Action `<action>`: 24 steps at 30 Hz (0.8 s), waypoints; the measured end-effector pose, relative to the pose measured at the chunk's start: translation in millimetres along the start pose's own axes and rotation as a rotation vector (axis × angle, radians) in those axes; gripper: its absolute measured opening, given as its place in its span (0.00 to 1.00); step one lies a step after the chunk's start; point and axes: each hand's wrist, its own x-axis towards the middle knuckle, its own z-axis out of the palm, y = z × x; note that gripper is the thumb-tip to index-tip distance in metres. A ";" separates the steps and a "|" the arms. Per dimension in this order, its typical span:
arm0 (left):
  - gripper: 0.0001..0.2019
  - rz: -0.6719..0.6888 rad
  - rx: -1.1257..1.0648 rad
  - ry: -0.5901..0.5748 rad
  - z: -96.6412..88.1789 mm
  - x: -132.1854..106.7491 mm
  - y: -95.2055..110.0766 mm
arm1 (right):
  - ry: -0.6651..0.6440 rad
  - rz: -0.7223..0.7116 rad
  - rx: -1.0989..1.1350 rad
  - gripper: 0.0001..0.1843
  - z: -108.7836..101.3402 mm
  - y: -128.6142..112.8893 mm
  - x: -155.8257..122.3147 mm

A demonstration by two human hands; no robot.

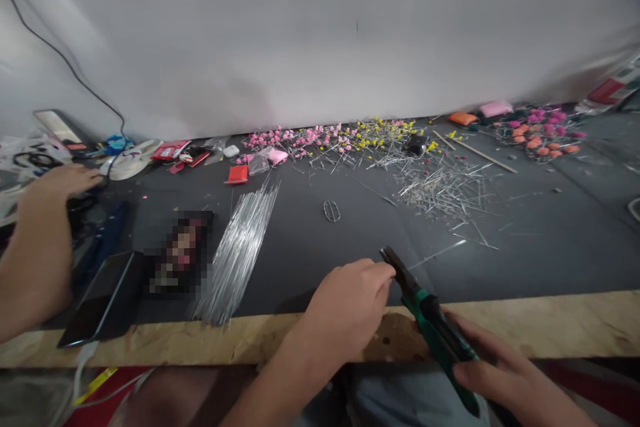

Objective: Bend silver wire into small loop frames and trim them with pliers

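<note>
- Pliers: green handles, dark nose, lower right of the frame; long axis slants from lower right up to the left, nose at the upper end.
- Right hand: grip wrapped around the handles, holding the pliers near the front edge; nose lies up and left of this grip.
- Left hand: lower centre, the nearer one to the nose; fingertips bunched right at it. Hidden whether anything is pinched there — can't tell. How far the nose is parted: can't tell either.
- Thin wire: from beside the nose toward upper right, roughly crosswise to the pliers; whether it touches the nose is unclear.
- Wooden edge strip: runs under both hands, handles reaching past it toward the bottom of the frame.
- Tabletop: widest room right of the pliers; another stretch left of the nose, up to the straight wire bundle.
- Bent wire oval: centre, above the left hand.
- Loose wire pile: right of centre, beyond the nose — limits room that way.
- Co-worker's hand: left edge, well apart.
</note>
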 end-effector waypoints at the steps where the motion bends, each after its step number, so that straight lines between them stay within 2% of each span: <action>1: 0.15 -0.006 0.014 0.004 -0.5 0.5 -1.0 | -0.007 -0.004 0.002 0.23 1.0 -0.6 3.2; 4: 0.14 -0.016 0.017 0.020 -5.2 1.6 -8.2 | -0.029 -0.019 -0.008 0.20 1.4 -2.3 14.1; 8: 0.14 -0.066 -0.098 0.048 -18.0 -0.4 -28.8 | 0.029 -0.023 -0.014 0.16 -3.7 -5.4 26.3; 10: 0.13 -0.136 -0.260 0.108 -21.6 -1.4 -41.4 | 0.070 -0.012 0.017 0.16 -5.9 -8.0 30.0; 12: 0.11 -0.215 -0.566 0.155 -19.6 -0.8 -51.9 | 0.098 0.008 0.070 0.16 -6.2 -10.3 32.2; 15: 0.12 -0.267 -1.015 0.288 -5.3 3.5 -58.1 | 0.118 0.020 0.160 0.17 -3.0 -11.1 34.3; 18: 0.12 -0.263 -1.306 0.491 15.3 9.7 -53.3 | 0.058 0.021 0.213 0.19 2.8 -9.7 35.1; 20: 0.09 -0.213 -1.437 0.608 27.7 13.5 -47.9 | 0.014 0.010 0.213 0.20 7.4 -9.9 34.5; 24: 0.05 -0.200 -1.548 0.717 42.9 18.8 -39.8 | 0.020 -0.006 0.184 0.20 16.8 -14.7 31.4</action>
